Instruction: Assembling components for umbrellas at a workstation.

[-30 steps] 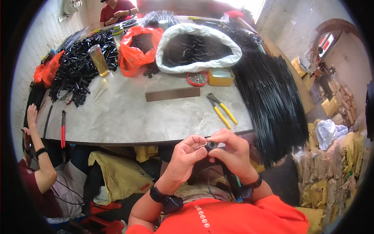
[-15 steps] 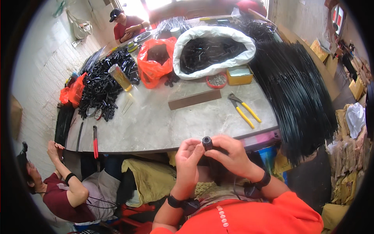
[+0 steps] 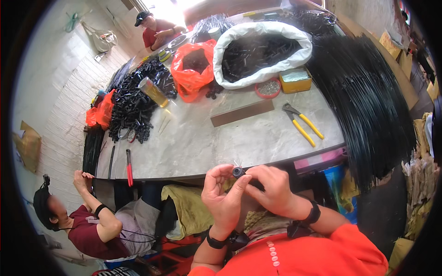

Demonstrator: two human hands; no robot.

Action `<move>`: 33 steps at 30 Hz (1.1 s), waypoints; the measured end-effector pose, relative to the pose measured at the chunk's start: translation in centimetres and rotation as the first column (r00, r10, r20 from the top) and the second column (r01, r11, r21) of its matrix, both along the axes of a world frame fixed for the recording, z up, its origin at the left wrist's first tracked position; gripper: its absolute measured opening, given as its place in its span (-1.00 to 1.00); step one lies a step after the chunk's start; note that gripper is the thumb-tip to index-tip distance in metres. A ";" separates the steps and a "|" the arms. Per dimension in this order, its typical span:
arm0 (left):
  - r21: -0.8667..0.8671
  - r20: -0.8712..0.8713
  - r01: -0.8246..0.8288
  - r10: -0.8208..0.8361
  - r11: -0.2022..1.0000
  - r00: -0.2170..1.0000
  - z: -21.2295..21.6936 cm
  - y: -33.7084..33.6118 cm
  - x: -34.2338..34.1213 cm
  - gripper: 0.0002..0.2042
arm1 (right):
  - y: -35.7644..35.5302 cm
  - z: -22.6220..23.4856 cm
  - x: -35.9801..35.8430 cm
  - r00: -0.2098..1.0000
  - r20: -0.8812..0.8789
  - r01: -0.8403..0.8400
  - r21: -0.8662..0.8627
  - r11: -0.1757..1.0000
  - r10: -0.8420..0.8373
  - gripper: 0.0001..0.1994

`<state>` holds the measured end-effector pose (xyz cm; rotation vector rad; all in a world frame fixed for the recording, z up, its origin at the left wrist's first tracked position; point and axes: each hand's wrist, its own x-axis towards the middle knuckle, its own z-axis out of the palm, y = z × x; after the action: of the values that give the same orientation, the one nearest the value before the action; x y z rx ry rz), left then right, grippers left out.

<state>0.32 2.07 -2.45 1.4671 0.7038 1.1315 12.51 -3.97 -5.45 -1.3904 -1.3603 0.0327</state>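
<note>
Black tubular fitting held at near edge of table; likely light, stiff, smooth, slightly slippery; best gripped by outer wall, end opening clear; left hand and right hand both pinching it; yellow-handled pliers on table's right side

Table: grey, marbled top, spans centre of frame. Upper left: heap of black parts; glass against its right side. Upper centre: red bag, white sack, both open, dark contents. Below the sack: red dish of small metal bits, touching yellow box. Right: black rods, overhanging edge. Centre: brown bar; yellow-handled pliers to its right. Lower left: red-handled pliers, black strip.
</note>
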 end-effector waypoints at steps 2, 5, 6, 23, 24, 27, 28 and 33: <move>-0.028 0.025 0.026 -0.025 0.999 0.999 0.1 0.2 -0.2 -0.65 | 0.1 -0.9 0.5 0.973 -0.174 -0.156 -0.012 0.988 0.151 -0.68; -0.091 0.066 0.033 -0.027 0.995 0.997 0.1 0.5 -1.1 -0.68 | 0.4 -1.7 1.1 0.847 -0.398 -0.429 -0.120 0.895 0.353 -0.56; -0.128 0.103 0.075 -0.062 0.989 0.993 0.5 0.5 -1.5 -0.69 | 0.4 -2.7 1.2 0.820 -0.398 -0.511 -0.186 0.839 0.412 -0.49; -0.167 0.273 0.352 -0.300 0.921 0.914 -0.1 1.8 -2.8 -0.72 | -1.2 -9.9 -2.1 0.281 -0.917 -0.905 -0.154 0.396 0.285 -0.67; -0.138 0.291 0.404 -0.353 0.904 0.889 -0.5 2.1 -2.9 -0.71 | -1.2 -9.8 -1.9 0.284 -0.917 -0.906 -0.160 0.393 0.281 -0.67; -0.115 0.320 0.474 -0.420 0.873 0.849 -0.9 2.7 -3.1 -0.70 | -1.2 -9.3 -1.0 0.284 -0.854 -0.928 -0.131 0.348 0.435 -0.64; -0.118 0.326 0.492 -0.434 0.863 0.840 -1.1 2.8 -3.2 -0.70 | -1.3 -8.1 -0.5 0.505 -0.727 -0.840 -0.291 0.458 0.465 -0.59; -0.076 0.314 0.449 -0.406 0.890 0.858 -1.0 2.2 -3.4 -0.69 | -2.1 -1.0 2.0 0.673 -0.677 -0.575 -0.229 0.785 0.296 -0.61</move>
<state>-3.06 4.30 -3.48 1.2174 0.2271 0.8969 14.53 -6.09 -6.47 -1.1838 -1.1206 1.1003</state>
